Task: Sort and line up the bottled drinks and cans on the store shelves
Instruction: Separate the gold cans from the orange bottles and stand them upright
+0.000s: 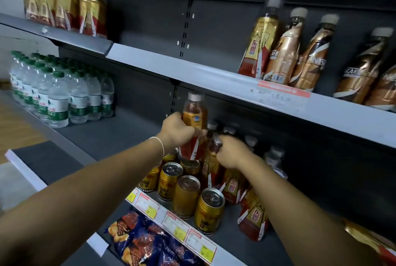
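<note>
We have our left hand (pixel 177 130) wrapped round a bottle (pixel 194 126), fingers closed on its middle, holding it above the cans (pixel 186 192), likely so it can drop into the bottle row at the right. Our right hand (pixel 233 154) pinches the neck of a second bottle (pixel 211 169) standing in that row, probably steadying it. Both bottles are gold and red with pale caps and amber drink, on the middle shelf (pixel 205 242).

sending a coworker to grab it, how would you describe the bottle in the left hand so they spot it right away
Look at the middle shelf, behind the cluster of gold cans. The left hand grips a bottle with a gold and red label. It alone is raised above the other bottles there.
</note>
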A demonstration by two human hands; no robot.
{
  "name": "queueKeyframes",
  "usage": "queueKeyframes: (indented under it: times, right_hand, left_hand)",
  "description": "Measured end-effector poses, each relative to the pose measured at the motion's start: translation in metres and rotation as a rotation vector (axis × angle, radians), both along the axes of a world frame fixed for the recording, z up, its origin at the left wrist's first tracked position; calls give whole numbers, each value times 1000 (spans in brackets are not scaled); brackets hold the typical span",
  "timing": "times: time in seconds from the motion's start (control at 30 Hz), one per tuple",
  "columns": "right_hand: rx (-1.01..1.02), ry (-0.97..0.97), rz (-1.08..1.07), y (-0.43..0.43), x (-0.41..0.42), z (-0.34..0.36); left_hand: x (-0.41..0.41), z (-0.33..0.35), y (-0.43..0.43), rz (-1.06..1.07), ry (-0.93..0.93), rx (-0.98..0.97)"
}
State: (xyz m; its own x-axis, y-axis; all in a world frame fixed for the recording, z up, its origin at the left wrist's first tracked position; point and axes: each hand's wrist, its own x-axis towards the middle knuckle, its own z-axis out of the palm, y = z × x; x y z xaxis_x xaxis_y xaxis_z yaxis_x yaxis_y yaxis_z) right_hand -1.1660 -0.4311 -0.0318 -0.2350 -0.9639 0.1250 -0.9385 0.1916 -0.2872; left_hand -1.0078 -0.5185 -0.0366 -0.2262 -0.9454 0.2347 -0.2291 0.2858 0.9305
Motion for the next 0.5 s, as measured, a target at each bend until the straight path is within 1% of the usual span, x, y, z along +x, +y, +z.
queueKeyframes:
  times: [0.1, 0.2, 0.3, 0.5]
  right_hand:
    - [-24, -29, -26, -3, -1, -5]
    - [-60, 4, -54, -2, 1, -12]
    - [-90, -11, -56, 1, 4, -17]
    - [-79, 16, -86, -3, 1, -20]
  left_hand:
    - [-9, 0, -17, -33, -24, -33]
    - [-19, -9, -31, -29, -51, -50]
    - [-29, -22, -42, -24, -91, -79]
    - [-48, -41, -56, -45, -155, -54]
